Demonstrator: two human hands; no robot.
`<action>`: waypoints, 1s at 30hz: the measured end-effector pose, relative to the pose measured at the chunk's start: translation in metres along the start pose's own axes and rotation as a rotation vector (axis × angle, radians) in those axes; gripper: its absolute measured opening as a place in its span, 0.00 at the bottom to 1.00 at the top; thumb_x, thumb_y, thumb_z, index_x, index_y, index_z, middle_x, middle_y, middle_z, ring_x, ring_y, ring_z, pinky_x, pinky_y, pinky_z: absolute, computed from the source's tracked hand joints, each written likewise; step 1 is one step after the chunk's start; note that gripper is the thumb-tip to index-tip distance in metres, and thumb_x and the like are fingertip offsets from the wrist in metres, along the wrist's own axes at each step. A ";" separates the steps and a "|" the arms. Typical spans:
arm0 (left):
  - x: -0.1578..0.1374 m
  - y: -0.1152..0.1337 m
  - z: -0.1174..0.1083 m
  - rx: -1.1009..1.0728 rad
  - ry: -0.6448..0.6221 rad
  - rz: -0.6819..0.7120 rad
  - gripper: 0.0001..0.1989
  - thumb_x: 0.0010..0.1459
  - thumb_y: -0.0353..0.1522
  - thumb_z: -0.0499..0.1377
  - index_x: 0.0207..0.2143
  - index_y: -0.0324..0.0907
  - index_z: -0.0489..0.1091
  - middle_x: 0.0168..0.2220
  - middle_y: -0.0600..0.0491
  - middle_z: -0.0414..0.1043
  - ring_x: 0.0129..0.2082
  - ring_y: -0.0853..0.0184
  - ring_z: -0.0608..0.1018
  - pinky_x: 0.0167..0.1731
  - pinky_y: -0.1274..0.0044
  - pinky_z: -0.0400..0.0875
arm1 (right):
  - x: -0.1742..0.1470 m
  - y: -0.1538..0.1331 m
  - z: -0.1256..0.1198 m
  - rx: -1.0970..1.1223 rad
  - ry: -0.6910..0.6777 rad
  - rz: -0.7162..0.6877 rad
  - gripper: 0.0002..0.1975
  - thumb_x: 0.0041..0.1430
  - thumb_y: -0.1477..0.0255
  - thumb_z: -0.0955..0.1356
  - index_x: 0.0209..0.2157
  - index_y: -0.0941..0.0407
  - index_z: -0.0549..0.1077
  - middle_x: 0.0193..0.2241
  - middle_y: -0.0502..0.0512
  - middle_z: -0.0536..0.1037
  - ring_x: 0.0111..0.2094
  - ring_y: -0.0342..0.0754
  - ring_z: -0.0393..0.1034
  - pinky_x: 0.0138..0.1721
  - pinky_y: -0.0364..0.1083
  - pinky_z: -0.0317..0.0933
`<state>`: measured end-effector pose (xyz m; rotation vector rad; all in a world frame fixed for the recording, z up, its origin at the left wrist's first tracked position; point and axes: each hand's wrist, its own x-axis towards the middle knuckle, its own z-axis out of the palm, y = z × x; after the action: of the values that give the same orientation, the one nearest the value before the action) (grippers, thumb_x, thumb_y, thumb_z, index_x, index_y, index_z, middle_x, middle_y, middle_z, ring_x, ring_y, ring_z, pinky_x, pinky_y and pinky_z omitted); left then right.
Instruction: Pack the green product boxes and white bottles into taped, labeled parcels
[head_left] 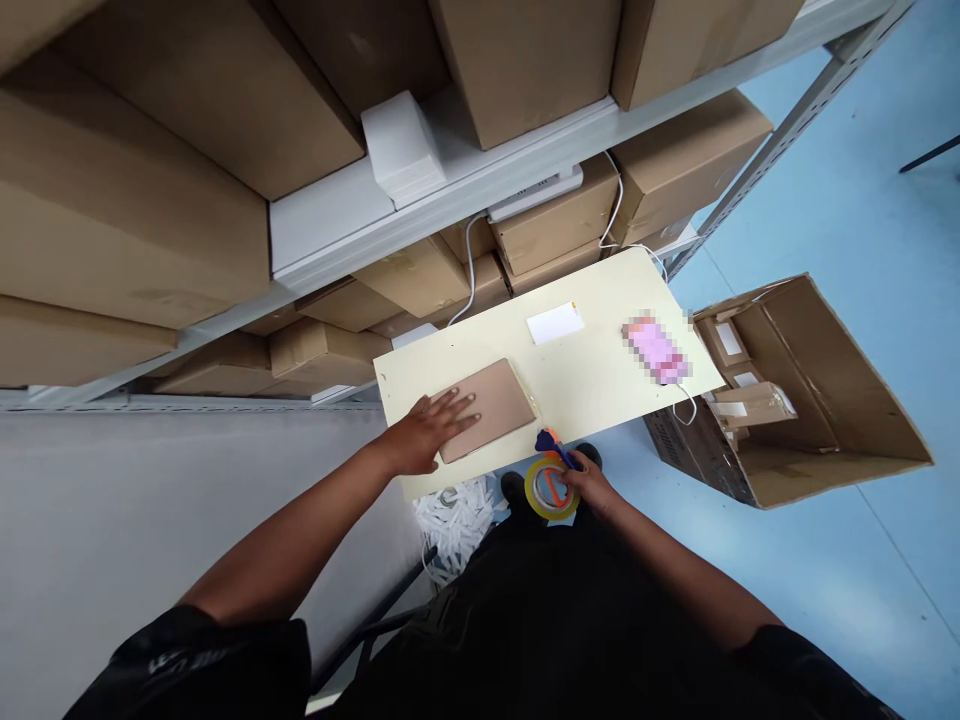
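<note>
My left hand (433,430) lies flat with its fingers spread on a flat brown cardboard box (491,405), which rests on the left part of a pale yellow tabletop (600,390). Clear tape shows along the box's right edge. At the table's front edge, my right hand (590,484) is closed around the handle of a tape dispenser (551,440). The dispenser has blue and orange parts and carries a yellowish roll of tape (534,490). It is apart from the box, a little to its right and nearer my body.
A white label stack (555,323) and a blurred pink object (655,349) lie on the table. An open carton (825,400) holding small packages stands on the floor at right. White paper strips (454,525) lie below the table. Shelves with cardboard boxes (420,275) run behind.
</note>
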<state>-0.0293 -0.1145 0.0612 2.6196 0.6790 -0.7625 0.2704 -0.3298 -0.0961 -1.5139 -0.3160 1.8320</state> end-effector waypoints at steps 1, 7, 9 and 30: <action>-0.007 -0.002 0.013 0.024 -0.024 0.003 0.55 0.52 0.32 0.68 0.76 0.56 0.43 0.78 0.48 0.37 0.76 0.45 0.42 0.68 0.50 0.46 | 0.000 0.001 0.001 0.015 0.002 0.000 0.21 0.40 0.69 0.73 0.41 0.53 0.77 0.37 0.52 0.82 0.41 0.57 0.76 0.44 0.51 0.68; -0.006 0.015 0.050 0.027 0.115 -0.163 0.52 0.54 0.44 0.70 0.75 0.53 0.47 0.76 0.45 0.44 0.75 0.45 0.49 0.66 0.53 0.52 | 0.013 -0.014 0.007 0.040 -0.017 -0.033 0.18 0.41 0.68 0.73 0.39 0.52 0.76 0.34 0.50 0.81 0.37 0.53 0.75 0.40 0.49 0.68; -0.002 0.042 0.053 -0.007 0.162 -0.302 0.53 0.53 0.48 0.70 0.75 0.51 0.48 0.76 0.44 0.45 0.74 0.43 0.51 0.63 0.53 0.57 | 0.027 -0.033 0.007 0.043 -0.008 -0.032 0.18 0.41 0.68 0.72 0.39 0.52 0.75 0.33 0.50 0.81 0.34 0.52 0.75 0.38 0.48 0.69; 0.033 0.094 0.066 -0.098 0.207 -0.327 0.49 0.60 0.57 0.59 0.76 0.49 0.47 0.77 0.44 0.39 0.76 0.44 0.41 0.67 0.46 0.45 | 0.089 -0.129 0.000 -0.126 -0.132 0.155 0.25 0.41 0.68 0.77 0.45 0.53 0.78 0.37 0.54 0.84 0.36 0.54 0.77 0.33 0.47 0.68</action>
<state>0.0176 -0.2095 0.0054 2.5510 1.1932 -0.5284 0.3142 -0.1800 -0.0852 -1.5419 -0.3923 2.0734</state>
